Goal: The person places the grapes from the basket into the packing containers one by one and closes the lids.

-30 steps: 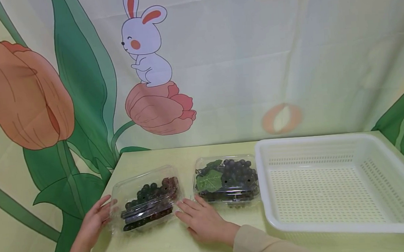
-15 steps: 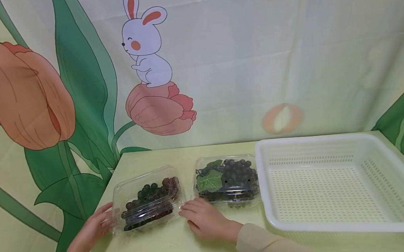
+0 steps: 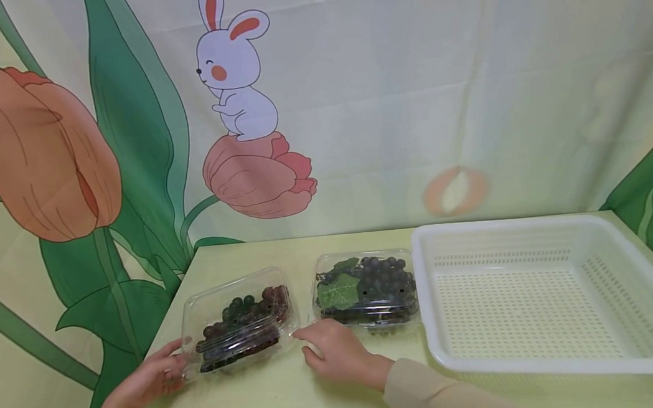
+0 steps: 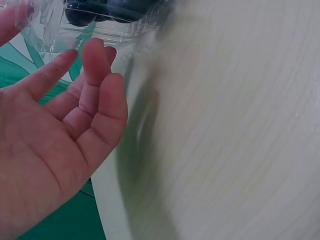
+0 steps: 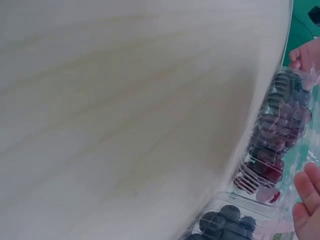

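In the head view, a clear plastic clamshell box of grapes (image 3: 246, 321) stands slightly turned at the left of the table. Its grapes run from dark to reddish. My left hand (image 3: 149, 380) pinches the box's left edge, with the thumb and index finger (image 4: 60, 70) at the clear plastic in the left wrist view and the other fingers curled loosely. At the box's right corner, my right index fingertip (image 3: 297, 334) touches the rim; the thumb of my right hand (image 3: 341, 353) stays a little apart. A second clamshell box (image 3: 365, 292) holds dark grapes and a green leaf.
A large white plastic basket (image 3: 433, 347) with a slotted floor stands at the right, close beside the second box. Behind the pale yellow table (image 3: 271, 407) hangs a printed cloth (image 3: 372, 120) with tulips and a rabbit.
My left hand has drawn down and its fingers have bent in at the box's edge. My right fingers, spread before, have drawn together at its right corner. The box has barely moved.
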A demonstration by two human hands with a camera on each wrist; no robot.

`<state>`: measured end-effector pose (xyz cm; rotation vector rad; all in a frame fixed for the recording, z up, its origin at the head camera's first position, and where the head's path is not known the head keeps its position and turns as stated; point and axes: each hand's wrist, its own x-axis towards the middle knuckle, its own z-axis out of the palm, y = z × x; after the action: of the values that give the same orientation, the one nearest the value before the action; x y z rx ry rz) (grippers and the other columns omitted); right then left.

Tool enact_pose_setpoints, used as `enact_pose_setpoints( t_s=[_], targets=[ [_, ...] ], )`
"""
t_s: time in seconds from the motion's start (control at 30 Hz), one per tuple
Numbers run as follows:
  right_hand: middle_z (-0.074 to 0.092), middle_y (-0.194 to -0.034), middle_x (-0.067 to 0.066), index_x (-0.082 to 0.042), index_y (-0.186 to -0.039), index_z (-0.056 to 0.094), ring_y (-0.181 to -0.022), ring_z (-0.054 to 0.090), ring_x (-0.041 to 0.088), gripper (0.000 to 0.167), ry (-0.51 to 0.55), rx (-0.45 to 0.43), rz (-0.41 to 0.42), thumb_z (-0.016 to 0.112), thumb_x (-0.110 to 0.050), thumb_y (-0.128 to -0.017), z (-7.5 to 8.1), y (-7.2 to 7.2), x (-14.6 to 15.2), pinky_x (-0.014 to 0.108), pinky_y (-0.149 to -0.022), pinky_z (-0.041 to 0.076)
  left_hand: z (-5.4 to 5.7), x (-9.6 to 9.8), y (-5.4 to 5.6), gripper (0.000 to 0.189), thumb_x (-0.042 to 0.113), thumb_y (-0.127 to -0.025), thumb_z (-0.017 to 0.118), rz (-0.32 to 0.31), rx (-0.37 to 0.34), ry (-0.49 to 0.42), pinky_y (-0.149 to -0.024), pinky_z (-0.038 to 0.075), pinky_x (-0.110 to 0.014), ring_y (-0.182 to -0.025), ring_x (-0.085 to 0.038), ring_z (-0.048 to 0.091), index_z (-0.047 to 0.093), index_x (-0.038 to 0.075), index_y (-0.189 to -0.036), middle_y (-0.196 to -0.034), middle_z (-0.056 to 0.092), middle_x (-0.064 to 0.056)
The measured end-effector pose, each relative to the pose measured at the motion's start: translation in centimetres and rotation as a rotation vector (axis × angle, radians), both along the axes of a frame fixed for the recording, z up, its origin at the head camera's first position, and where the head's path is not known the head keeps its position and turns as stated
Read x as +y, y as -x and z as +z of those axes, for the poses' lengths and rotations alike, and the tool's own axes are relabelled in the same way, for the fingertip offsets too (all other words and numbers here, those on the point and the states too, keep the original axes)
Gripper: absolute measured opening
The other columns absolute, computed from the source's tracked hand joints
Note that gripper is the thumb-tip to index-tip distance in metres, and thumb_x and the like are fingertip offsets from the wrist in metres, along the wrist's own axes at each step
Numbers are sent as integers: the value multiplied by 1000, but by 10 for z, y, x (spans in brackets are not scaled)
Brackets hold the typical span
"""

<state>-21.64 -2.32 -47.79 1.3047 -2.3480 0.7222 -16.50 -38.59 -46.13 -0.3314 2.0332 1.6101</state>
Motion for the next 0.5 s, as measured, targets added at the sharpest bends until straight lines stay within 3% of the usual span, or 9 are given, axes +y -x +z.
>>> enact_pose_setpoints(
  t_s=[0.13,0.23,0.4,0.5],
  targets=[
    [67,-91,-7,-15,-103,64,-84,61,8,23,41,-5,-35,56,-18,-81,-1,-1,0,24,-77,47,0,-3,-3,74,27,-92,42,-20,-12,-56,-87,43,-37,-97,-15,52,-8,-2,-139,-125,44,-12],
    [67,-90,-5,-14,-101,64,-81,61,7,22,69,-80,-66,55,-19,-81,0,-2,-1,22,-70,48,1,-4,-3,76,26,-91,44,-9,-42,-84,-81,46,-32,-87,-13,53,-9,-4,-138,-105,51,2],
    [67,-89,-1,-12,-102,63,-70,59,7,24,88,-233,-88,53,-21,-83,-1,-2,-2,16,-60,43,4,-2,-4,76,26,-91,44,-30,-100,-100,-76,49,-30,-78,-12,56,-6,-6,-137,-92,54,-1],
    [67,-87,-1,-13,-103,63,-66,58,6,24,87,-268,-96,52,-22,-84,-3,-1,-3,14,-56,41,5,-2,-6,74,25,-91,44,-59,-112,-134,-78,49,-31,-79,-11,58,-6,-7,-137,-92,57,-1]
  ],
)
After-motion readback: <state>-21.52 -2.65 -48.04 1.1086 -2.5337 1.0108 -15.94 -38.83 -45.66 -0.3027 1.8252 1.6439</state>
